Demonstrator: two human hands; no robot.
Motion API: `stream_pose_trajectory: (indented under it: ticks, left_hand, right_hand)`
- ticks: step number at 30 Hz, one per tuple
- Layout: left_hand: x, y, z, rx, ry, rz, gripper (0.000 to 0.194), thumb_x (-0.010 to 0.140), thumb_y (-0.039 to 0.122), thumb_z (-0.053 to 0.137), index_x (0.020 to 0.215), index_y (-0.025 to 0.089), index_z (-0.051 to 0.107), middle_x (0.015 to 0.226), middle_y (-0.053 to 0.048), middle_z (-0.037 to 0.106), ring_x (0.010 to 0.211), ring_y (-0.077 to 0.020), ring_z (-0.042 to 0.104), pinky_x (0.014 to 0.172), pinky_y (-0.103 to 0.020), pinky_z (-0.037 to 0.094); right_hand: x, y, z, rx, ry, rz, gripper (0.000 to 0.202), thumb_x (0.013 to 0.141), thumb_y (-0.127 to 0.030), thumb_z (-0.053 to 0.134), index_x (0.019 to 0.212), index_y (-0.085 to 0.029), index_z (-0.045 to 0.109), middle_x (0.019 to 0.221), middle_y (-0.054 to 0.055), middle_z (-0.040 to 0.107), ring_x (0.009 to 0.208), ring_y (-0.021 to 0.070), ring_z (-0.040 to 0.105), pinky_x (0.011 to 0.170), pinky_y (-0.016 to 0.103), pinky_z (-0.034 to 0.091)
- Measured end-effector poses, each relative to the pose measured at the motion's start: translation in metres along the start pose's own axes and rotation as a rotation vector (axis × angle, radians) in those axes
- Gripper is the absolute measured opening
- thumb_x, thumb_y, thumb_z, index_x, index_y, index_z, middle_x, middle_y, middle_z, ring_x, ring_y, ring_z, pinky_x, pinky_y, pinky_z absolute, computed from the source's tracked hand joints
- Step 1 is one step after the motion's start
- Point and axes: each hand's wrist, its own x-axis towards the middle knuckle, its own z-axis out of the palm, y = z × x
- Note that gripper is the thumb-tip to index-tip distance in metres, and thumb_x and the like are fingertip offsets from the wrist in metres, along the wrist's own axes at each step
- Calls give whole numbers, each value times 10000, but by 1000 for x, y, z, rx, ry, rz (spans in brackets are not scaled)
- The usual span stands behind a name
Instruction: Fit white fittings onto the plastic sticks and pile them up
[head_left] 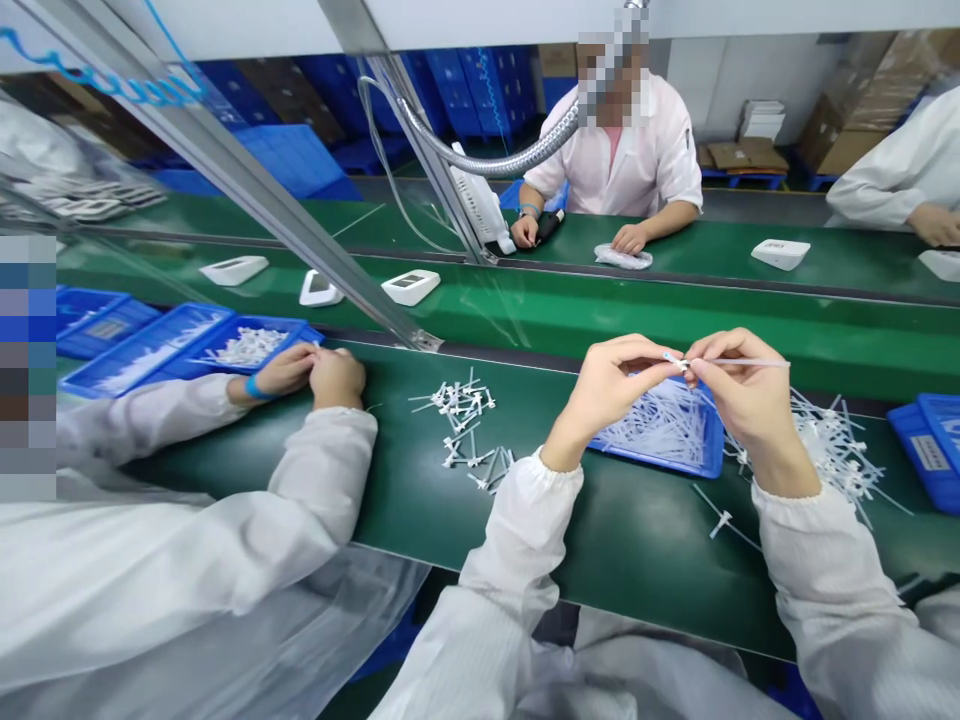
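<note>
Over a blue tray (714, 440) full of thin clear tubes, my two hands meet fingertip to fingertip. My left hand (615, 380) pinches a small white fitting (681, 364) with a short tube end. In my right hand (742, 385) is a thin clear tube (765, 364), gripped close to the fitting; its free end sticks out to the right. Whether tube and fitting are joined is hidden by the fingers. A pile of white fittings with tubes (832, 450) lies beside my right wrist. One fitting with tubes (721, 524) rests alone below the tray.
Left of my hands lies a small heap of short-tubed fittings (461, 405). A co-worker's hands (315, 375) work beside blue bins (157, 345) at left. Another blue bin (930, 450) stands at right. White devices (411, 287) sit on the green conveyor (525, 320); a metal post (300, 230) slants down at left.
</note>
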Motion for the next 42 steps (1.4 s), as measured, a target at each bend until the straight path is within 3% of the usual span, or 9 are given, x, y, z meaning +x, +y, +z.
stream_pose_trajectory:
  ticks: [6, 20, 28, 34, 38, 42]
  left_hand:
    - [0, 2, -2, 91, 12, 44, 87, 880, 299, 906, 910, 221, 881, 888, -61, 824, 806, -168, 758, 732, -290, 587]
    - [0, 4, -8, 281, -58, 147, 92, 928, 335, 865, 944, 250, 894, 894, -52, 846, 799, -172, 768, 751, -302, 577]
    - [0, 5, -6, 148, -21, 65, 103, 850, 325, 929, 853, 233, 884, 836, -48, 839, 768, -171, 772, 716, -280, 578]
    - [0, 6, -11, 5, -62, -121, 248, 804, 390, 954, 906, 181, 870, 904, -90, 847, 852, -224, 810, 803, -331, 648]
    - [-2, 5, -38, 112, -4, -110, 285, 833, 373, 926, 1030, 177, 864, 1046, -115, 843, 910, -211, 807, 851, -327, 646]
    - [-19, 7, -94, 357, 119, -68, 266, 865, 373, 880, 1024, 164, 836, 1044, -110, 826, 830, -188, 795, 780, -295, 618]
  right_hand:
    - [-1, 3, 6, 16, 42, 57, 352, 822, -377, 931, 857, -245, 607, 812, -22, 728, 655, 140, 688, 647, 310, 617]
    - [-4, -4, 5, -145, 33, 16, 375, 840, -401, 931, 814, -235, 596, 811, 2, 738, 674, 149, 697, 646, 318, 625]
    - [-7, -5, 2, -136, -19, -88, 361, 847, -370, 934, 739, -236, 617, 829, 26, 747, 730, 177, 714, 663, 340, 624]
    - [-1, 0, 6, -161, -1, 54, 315, 842, -412, 912, 878, -247, 647, 852, 8, 774, 642, 155, 694, 648, 337, 633]
    - [5, -15, -22, -239, 55, 53, 316, 833, -363, 893, 1043, -271, 675, 844, 5, 763, 622, 149, 665, 621, 313, 582]
    - [4, -43, -89, -672, 100, 13, 372, 824, -363, 896, 1152, -266, 749, 875, 93, 749, 733, 196, 692, 686, 375, 538]
